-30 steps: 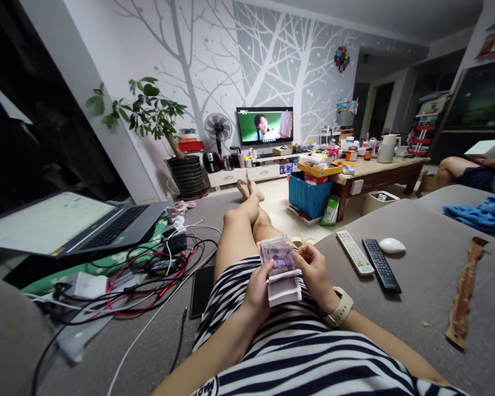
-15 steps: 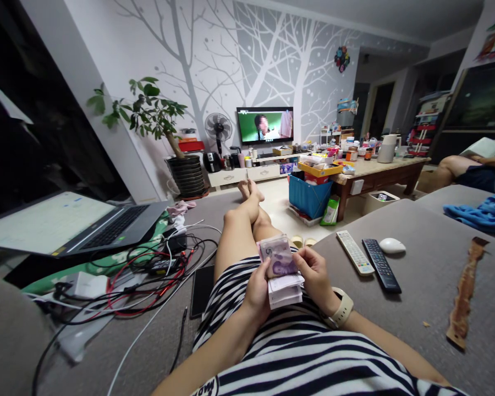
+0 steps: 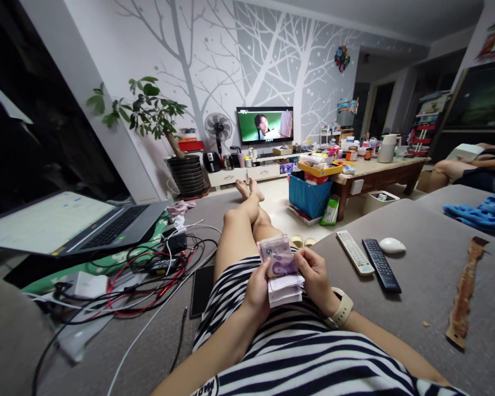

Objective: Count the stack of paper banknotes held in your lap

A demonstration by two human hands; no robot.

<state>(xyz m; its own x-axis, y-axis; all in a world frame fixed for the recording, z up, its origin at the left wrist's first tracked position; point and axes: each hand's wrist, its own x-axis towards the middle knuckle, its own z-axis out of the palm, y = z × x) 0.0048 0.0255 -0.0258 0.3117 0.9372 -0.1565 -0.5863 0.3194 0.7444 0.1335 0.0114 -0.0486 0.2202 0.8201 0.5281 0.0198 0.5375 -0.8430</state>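
A wad of purple banknotes point(image 3: 281, 263), the front one marked 5, is held above my lap. My left hand point(image 3: 256, 289) grips its left side, the thumb lying on the front note. My right hand point(image 3: 315, 275) pinches the right edge between thumb and bent forefinger. The lower ends of several notes hang fanned below the front one, pale and overlapping. Behind the front note, the pinkish edges of other notes show at the upper left. The fingers behind the wad are hidden.
Two remotes point(image 3: 381, 265) and a white mouse point(image 3: 392, 246) lie on the sofa at right, near a torn brown strip point(image 3: 467, 294). Tangled cables point(image 3: 165, 269), a phone point(image 3: 202, 291) and an open laptop point(image 3: 115, 225) are at left. Another person point(image 3: 487, 165) sits far right.
My hands and the banknotes stay almost still. At far right, the other person has shifted, and the pale object in their hands is now lower and farther left.
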